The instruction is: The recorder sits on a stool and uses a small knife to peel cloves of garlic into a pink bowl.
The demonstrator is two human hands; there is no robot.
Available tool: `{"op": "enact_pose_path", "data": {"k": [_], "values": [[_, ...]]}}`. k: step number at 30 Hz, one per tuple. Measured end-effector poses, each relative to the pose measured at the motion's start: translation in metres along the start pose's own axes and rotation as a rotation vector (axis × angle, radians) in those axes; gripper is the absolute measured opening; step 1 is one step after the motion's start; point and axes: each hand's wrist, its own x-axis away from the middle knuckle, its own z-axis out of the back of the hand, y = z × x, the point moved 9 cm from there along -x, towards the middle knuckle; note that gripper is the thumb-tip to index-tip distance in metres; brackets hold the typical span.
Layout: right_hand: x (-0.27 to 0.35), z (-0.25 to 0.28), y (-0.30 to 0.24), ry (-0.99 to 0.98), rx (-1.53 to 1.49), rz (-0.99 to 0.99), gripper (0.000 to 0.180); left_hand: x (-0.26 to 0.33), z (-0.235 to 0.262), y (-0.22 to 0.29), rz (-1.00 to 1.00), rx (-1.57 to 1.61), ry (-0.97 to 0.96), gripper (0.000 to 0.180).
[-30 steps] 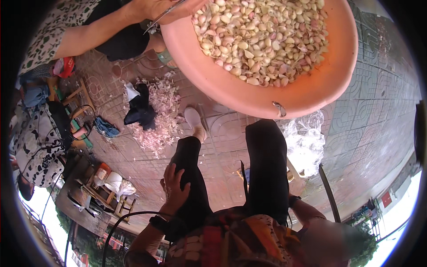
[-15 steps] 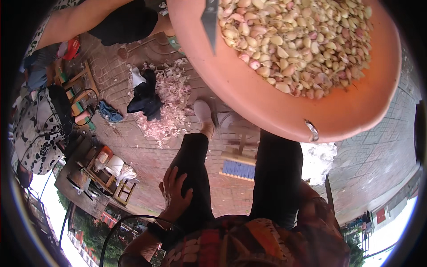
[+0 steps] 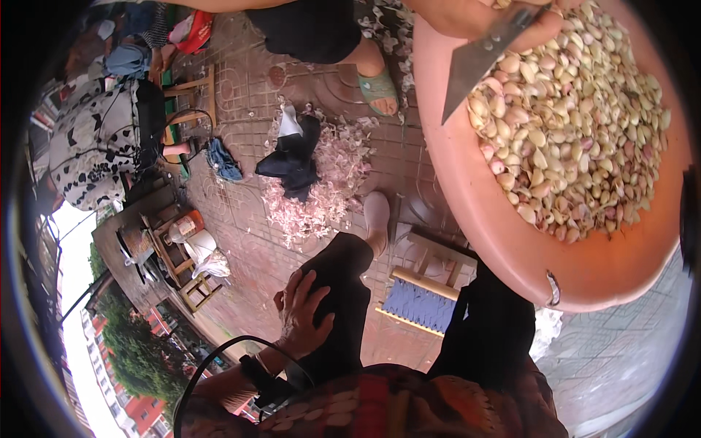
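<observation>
My left hand lies on my left thigh near the knee, fingers spread, holding nothing. My right hand does not show; only the sleeve is visible at lower right. A wide orange basin full of garlic cloves fills the upper right, above my right knee. Over its far left rim reaches another person's hand with a pointed grey metal blade; how it is gripped is partly cut off. A small metal ring sits on the basin's near side.
A low stool with a blue woven seat stands between my legs. Ahead on the brick paving lies a heap of garlic skins with a black cloth on it. The other person's sandalled foot is beyond. At left is a wooden table.
The view has turned, so the scene sits farther right and the basin lower. The other person's hand with the blade has come into sight over the basin. My left hand stays on my thigh.
</observation>
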Motion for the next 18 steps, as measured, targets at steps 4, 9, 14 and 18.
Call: {"op": "enact_pose_path", "data": {"k": [4, 9, 14, 18], "values": [[0.009, -0.002, 0.041, -0.008, 0.038, -0.006, 0.023, -0.018, -0.002, 0.009, -0.022, 0.027, 0.076, 0.049], [0.018, -0.016, 0.068, -0.034, 0.055, 0.038, 0.021, -0.035, -0.003, 0.012, -0.048, 0.009, 0.237, 0.047], [0.008, -0.023, 0.091, -0.015, 0.065, 0.083, 0.02, -0.051, -0.005, 0.024, -0.143, -0.005, 0.453, 0.044], [0.0, -0.024, 0.103, 0.023, 0.07, 0.112, 0.019, -0.057, -0.007, 0.028, -0.2, -0.032, 0.594, 0.041]]}}
